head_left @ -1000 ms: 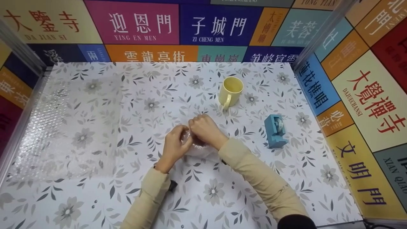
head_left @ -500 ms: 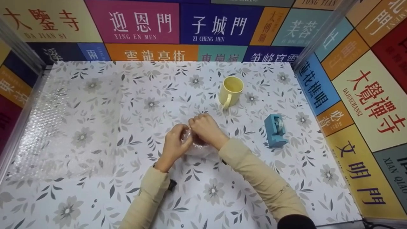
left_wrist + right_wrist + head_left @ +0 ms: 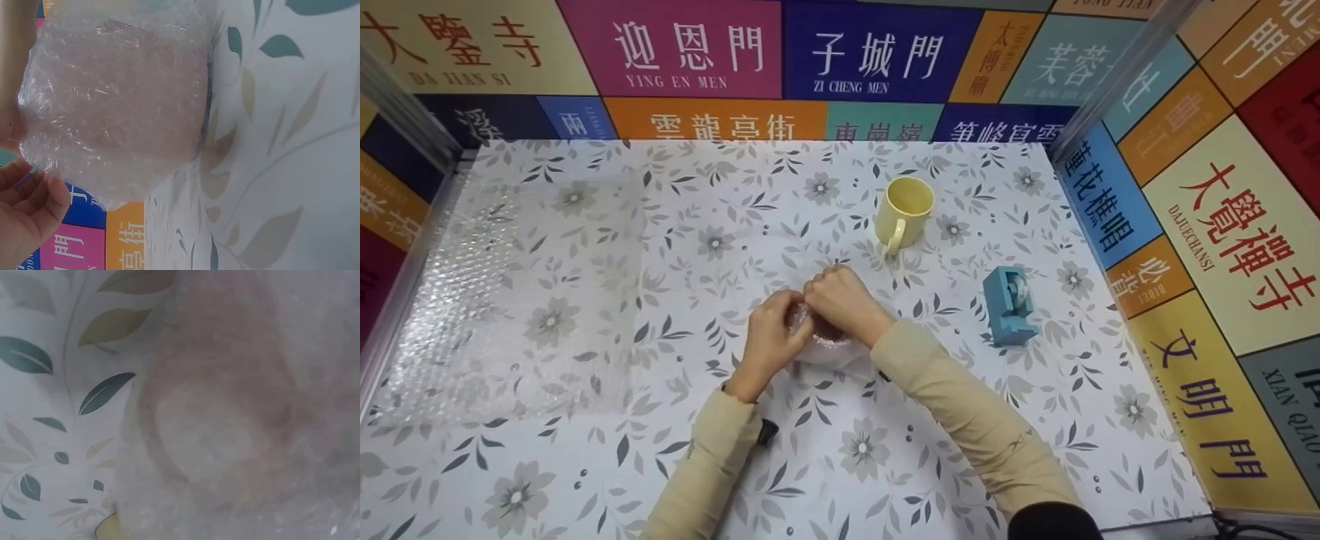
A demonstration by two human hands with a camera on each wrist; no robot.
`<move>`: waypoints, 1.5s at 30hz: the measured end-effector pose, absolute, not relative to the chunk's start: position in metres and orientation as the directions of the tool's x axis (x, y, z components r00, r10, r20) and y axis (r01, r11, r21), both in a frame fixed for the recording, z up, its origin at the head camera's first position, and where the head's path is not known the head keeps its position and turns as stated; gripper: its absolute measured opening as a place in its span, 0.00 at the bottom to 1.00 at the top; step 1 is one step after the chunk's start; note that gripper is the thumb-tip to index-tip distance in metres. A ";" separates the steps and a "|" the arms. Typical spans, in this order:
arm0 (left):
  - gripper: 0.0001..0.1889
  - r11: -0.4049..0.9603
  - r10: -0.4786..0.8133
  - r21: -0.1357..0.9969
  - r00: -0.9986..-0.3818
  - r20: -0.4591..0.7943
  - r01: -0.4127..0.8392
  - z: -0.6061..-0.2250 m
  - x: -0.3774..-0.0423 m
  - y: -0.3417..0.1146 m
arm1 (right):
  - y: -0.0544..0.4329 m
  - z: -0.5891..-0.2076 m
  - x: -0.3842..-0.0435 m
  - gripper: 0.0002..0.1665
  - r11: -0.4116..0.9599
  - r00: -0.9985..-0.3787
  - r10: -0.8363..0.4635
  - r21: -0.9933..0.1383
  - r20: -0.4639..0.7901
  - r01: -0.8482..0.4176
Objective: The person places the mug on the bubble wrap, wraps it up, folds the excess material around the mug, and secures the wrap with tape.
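A pinkish mug in bubble wrap (image 3: 118, 101) stands upright on the table between my hands. Its loop handle (image 3: 151, 422) shows blurred through the plastic in the right wrist view. My left hand (image 3: 772, 334) pinches the upper edge of the wrap from the left, fingers bent. From the right, my right hand (image 3: 844, 301) curls over the top and grips the wrap there. Both hands meet at the opening and hide much of it in the head view.
A yellow mug (image 3: 906, 214) stands beyond my hands. To the right is a blue tape dispenser (image 3: 1009, 306) with a clear roll. Another sheet of bubble wrap (image 3: 510, 300) lies flat at the left. Printed panels (image 3: 877, 52) wall off the back and sides.
The head view has shifted slightly, moving everything up a little in the picture. Both hands stay at the top of the wrap, with only small movements.
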State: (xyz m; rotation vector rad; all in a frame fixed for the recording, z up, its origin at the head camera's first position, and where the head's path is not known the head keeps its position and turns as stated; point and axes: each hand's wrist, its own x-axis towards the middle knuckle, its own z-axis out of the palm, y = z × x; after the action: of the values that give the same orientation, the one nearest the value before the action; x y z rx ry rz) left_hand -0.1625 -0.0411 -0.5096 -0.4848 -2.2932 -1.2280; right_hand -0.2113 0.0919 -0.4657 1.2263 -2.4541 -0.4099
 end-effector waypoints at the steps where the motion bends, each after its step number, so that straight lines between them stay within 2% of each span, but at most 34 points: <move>1: 0.09 0.534 0.077 0.668 -0.816 0.572 0.519 -0.509 -0.163 -0.041 | 0.093 -0.465 -0.212 0.06 0.591 -0.566 -0.802 0.387 0.189 -0.708; 4: 0.09 0.537 0.081 0.666 -0.818 0.570 0.518 -0.507 -0.163 -0.040 | 0.097 -0.457 -0.214 0.01 0.631 -0.623 -0.772 0.274 0.128 -0.726; 9: 0.09 0.535 0.093 0.672 -0.827 0.554 0.511 -0.504 -0.163 -0.039 | 0.104 -0.438 -0.215 0.13 0.715 -0.719 -0.694 0.082 -0.033 -0.694; 13: 0.09 0.539 0.091 0.677 -0.834 0.545 0.501 -0.504 -0.162 -0.041 | 0.105 -0.433 -0.215 0.15 0.734 -0.734 -0.674 0.036 -0.079 -0.678; 17: 0.09 0.539 0.091 0.683 -0.841 0.534 0.492 -0.505 -0.162 -0.042 | 0.101 -0.443 -0.214 0.13 0.695 -0.698 -0.716 0.078 -0.019 -0.715; 21: 0.08 0.542 0.094 0.671 -0.830 0.550 0.506 -0.506 -0.161 -0.042 | 0.095 -0.456 -0.213 0.01 0.615 -0.611 -0.786 0.234 0.098 -0.753; 25: 0.09 0.549 0.098 0.651 -0.814 0.572 0.524 -0.506 -0.161 -0.041 | 0.092 -0.464 -0.212 0.08 0.567 -0.550 -0.820 0.362 0.161 -0.740; 32: 0.09 0.557 0.087 0.641 -0.805 0.587 0.528 -0.509 -0.162 -0.041 | 0.092 -0.464 -0.211 0.08 0.566 -0.551 -0.820 0.366 0.157 -0.739; 34: 0.09 0.552 0.080 0.649 -0.807 0.585 0.524 -0.510 -0.162 -0.041 | 0.092 -0.462 -0.211 0.07 0.592 -0.578 -0.803 0.312 0.146 -0.744; 37: 0.10 0.543 0.072 0.665 -0.818 0.571 0.512 -0.510 -0.163 -0.041 | 0.094 -0.456 -0.212 0.01 0.649 -0.640 -0.760 0.172 0.112 -0.741; 41: 0.10 0.544 0.070 0.675 -0.829 0.555 0.498 -0.510 -0.163 -0.041 | 0.100 -0.446 -0.213 0.16 0.706 -0.706 -0.708 0.003 0.017 -0.708; 45: 0.09 0.544 0.067 0.679 -0.832 0.550 0.493 -0.509 -0.164 -0.041 | 0.109 -0.435 -0.213 0.24 0.724 -0.721 -0.689 -0.121 -0.070 -0.680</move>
State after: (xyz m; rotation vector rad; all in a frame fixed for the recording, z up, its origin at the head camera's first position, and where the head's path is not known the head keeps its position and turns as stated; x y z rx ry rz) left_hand -0.1642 -0.0412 -0.5087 -0.4530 -2.3179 -1.2275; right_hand -0.2134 0.1088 -0.4352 1.2023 -3.0178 0.1404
